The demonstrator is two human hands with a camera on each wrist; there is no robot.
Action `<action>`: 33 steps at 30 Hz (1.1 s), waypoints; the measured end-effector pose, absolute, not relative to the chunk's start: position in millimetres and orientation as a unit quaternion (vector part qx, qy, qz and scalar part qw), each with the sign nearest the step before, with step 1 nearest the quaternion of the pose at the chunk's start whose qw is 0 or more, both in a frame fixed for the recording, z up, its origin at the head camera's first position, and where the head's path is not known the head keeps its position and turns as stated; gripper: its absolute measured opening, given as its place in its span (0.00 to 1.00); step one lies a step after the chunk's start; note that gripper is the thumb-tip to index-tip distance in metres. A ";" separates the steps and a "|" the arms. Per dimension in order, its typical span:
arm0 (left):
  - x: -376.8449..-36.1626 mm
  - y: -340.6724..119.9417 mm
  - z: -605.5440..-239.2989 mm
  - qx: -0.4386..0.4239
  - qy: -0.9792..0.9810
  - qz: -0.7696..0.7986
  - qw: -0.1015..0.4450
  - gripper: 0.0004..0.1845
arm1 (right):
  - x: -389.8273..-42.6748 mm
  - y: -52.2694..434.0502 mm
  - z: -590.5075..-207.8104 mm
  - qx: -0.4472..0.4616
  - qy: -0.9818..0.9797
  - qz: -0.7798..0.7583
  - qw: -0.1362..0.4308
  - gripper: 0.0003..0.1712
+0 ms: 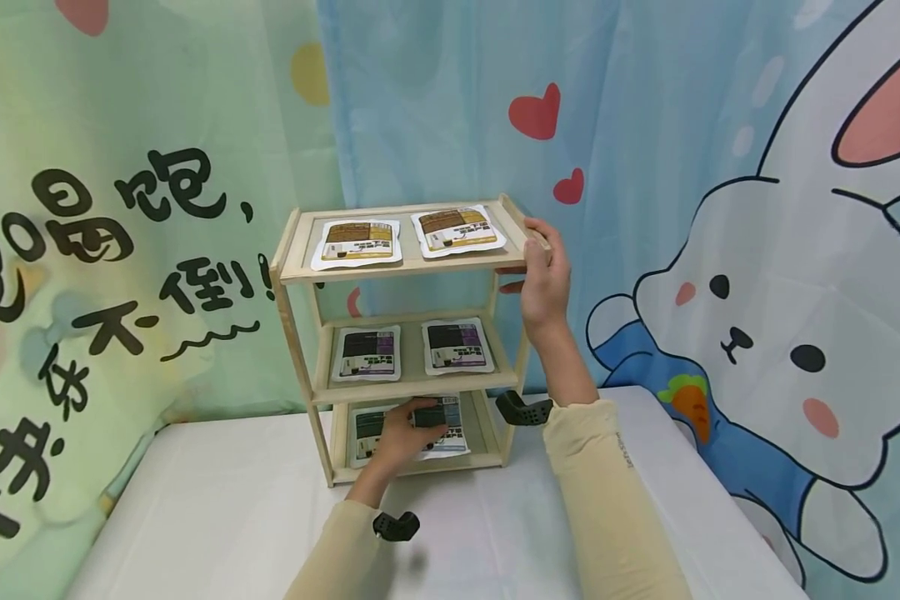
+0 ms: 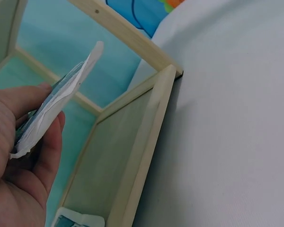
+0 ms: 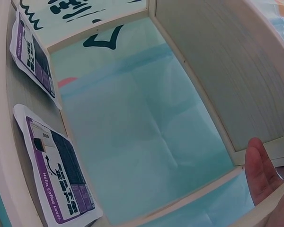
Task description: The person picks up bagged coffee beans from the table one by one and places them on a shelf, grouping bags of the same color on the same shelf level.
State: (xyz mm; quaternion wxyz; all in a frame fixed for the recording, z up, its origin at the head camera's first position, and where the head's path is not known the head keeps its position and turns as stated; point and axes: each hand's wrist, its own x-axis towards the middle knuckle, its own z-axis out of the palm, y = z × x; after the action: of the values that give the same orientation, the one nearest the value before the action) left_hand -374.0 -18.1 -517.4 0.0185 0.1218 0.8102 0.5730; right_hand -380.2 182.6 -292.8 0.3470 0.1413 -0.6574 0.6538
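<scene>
A three-tier wooden shelf rack (image 1: 412, 387) stands on a white-covered table. Low at its front, my left hand (image 1: 403, 435) pinches a flat white coffee packet (image 2: 61, 101) with a blue label between thumb and fingers. In the left wrist view this packet is tilted and clear of the bottom shelf (image 2: 118, 146). Another blue-labelled packet (image 1: 366, 432) lies at the left of that shelf, partly behind the hand. My right hand (image 1: 547, 279) grips the right end of the top shelf, its fingers (image 3: 258, 163) reaching to the underside.
Two yellow-brown packets (image 1: 357, 243) lie on the top shelf and two purple-black packets (image 1: 457, 345) on the middle one. Wooden posts (image 1: 300, 375) frame the rack's sides. A printed curtain (image 1: 450, 108) hangs close behind. White table surface (image 1: 217, 500) extends around the rack.
</scene>
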 end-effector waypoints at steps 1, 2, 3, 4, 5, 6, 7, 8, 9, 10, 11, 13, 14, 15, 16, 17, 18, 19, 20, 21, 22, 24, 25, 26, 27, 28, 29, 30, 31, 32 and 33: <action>-374.8 -17.5 -517.6 0.120 0.810 0.573 0.023 0.25 | -380.2 181.9 -293.4 0.139 -0.659 0.653 0.346 0.26; -375.7 -17.1 -518.3 0.120 0.809 0.574 0.027 0.25 | -380.2 181.1 -294.1 0.136 -0.660 0.654 0.344 0.26; -376.1 -17.1 -519.1 0.119 0.808 0.575 0.032 0.25 | -380.2 180.6 -295.0 0.132 -0.661 0.654 0.343 0.26; -377.3 -15.1 -519.0 0.123 0.807 0.577 0.034 0.26 | -380.1 181.6 -294.3 0.129 -0.663 0.652 0.343 0.25; -378.2 -13.6 -518.7 0.126 0.805 0.578 0.036 0.26 | -380.3 182.7 -294.1 0.126 -0.665 0.651 0.343 0.25; -379.0 -12.5 -519.1 0.128 0.805 0.578 0.037 0.26 | -380.0 183.3 -294.2 0.125 -0.664 0.652 0.344 0.25; -379.9 -11.5 -520.1 0.132 0.804 0.578 0.037 0.26 | -379.9 183.9 -294.6 0.124 -0.664 0.652 0.344 0.25; -381.0 -10.5 -521.4 0.133 0.805 0.577 0.039 0.26 | -379.7 184.2 -294.8 0.124 -0.663 0.653 0.345 0.25; -381.7 -9.3 -522.3 0.134 0.805 0.576 0.040 0.26 | -379.5 184.4 -294.9 0.125 -0.663 0.652 0.346 0.25; -382.3 -7.9 -523.0 0.133 0.805 0.576 0.041 0.27 | -379.4 184.4 -294.9 0.125 -0.663 0.652 0.346 0.25; -382.9 -6.4 -523.6 0.131 0.804 0.579 0.044 0.27 | -379.3 184.3 -294.9 0.128 -0.662 0.652 0.346 0.25; -383.8 -3.0 -525.0 0.130 0.803 0.580 0.046 0.27 | -379.1 183.8 -294.7 0.132 -0.662 0.652 0.346 0.25; -384.5 -1.2 -525.8 0.128 0.802 0.581 0.048 0.27 | -379.1 183.5 -294.7 0.134 -0.661 0.652 0.347 0.25; -384.9 0.7 -526.1 0.125 0.802 0.581 0.052 0.28 | -379.1 183.2 -294.5 0.137 -0.660 0.652 0.346 0.25; -385.3 2.6 -526.4 0.126 0.802 0.582 0.054 0.28 | -379.3 182.9 -294.5 0.139 -0.659 0.653 0.346 0.25; -386.2 4.3 -527.0 0.126 0.801 0.582 0.055 0.28 | -379.4 182.6 -294.2 0.141 -0.658 0.654 0.346 0.25; -387.0 6.1 -527.5 0.127 0.803 0.580 0.054 0.29 | -379.4 182.3 -293.8 0.142 -0.657 0.654 0.346 0.25; -387.8 7.8 -528.2 0.126 0.804 0.579 0.056 0.29 | -379.5 182.3 -293.8 0.142 -0.657 0.654 0.347 0.25; -388.6 9.6 -529.1 0.126 0.806 0.575 0.056 0.29 | -379.4 182.2 -293.6 0.143 -0.656 0.655 0.346 0.25; -389.3 11.2 -529.6 0.127 0.807 0.573 0.056 0.29 | -379.5 182.1 -293.5 0.143 -0.656 0.656 0.346 0.25; -390.4 12.9 -530.6 0.127 0.808 0.572 0.055 0.30 | -379.5 182.0 -293.4 0.143 -0.656 0.656 0.346 0.25; -391.6 16.0 -532.0 0.125 0.812 0.567 0.053 0.30 | -379.1 181.8 -293.3 0.143 -0.657 0.655 0.345 0.25; -392.2 17.5 -532.8 0.124 0.815 0.563 0.052 0.29 | -379.0 181.9 -293.4 0.143 -0.657 0.654 0.346 0.25; -392.5 19.0 -533.4 0.124 0.817 0.561 0.052 0.29 | -378.9 181.8 -293.4 0.143 -0.657 0.654 0.346 0.25; -392.8 20.4 -534.1 0.124 0.819 0.558 0.051 0.29 | -378.9 182.0 -293.7 0.143 -0.657 0.654 0.346 0.25; -392.8 21.7 -534.6 0.124 0.822 0.554 0.051 0.29 | -378.6 182.0 -293.9 0.143 -0.659 0.653 0.346 0.25; -392.4 22.8 -534.7 0.125 0.824 0.550 0.051 0.29 | -378.5 182.1 -294.1 0.143 -0.659 0.652 0.346 0.25; -392.5 23.7 -535.4 0.126 0.826 0.547 0.052 0.29 | -378.3 182.3 -294.1 0.143 -0.660 0.652 0.346 0.25; -392.3 24.6 -536.0 0.124 0.827 0.545 0.056 0.30 | -378.3 182.6 -294.4 0.143 -0.660 0.651 0.346 0.25; -392.1 25.2 -536.8 0.123 0.829 0.542 0.059 0.30 | -378.2 182.9 -294.8 0.142 -0.660 0.652 0.345 0.25; -391.5 25.5 -537.2 0.123 0.832 0.538 0.061 0.29 | -378.0 183.2 -295.1 0.141 -0.661 0.651 0.345 0.25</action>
State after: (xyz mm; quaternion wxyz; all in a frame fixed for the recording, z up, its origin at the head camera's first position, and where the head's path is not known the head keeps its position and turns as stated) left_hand -391.5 25.5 -537.2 0.0614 0.1225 0.8318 0.5378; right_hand -378.0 183.2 -295.1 0.3448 0.1413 -0.6609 0.6514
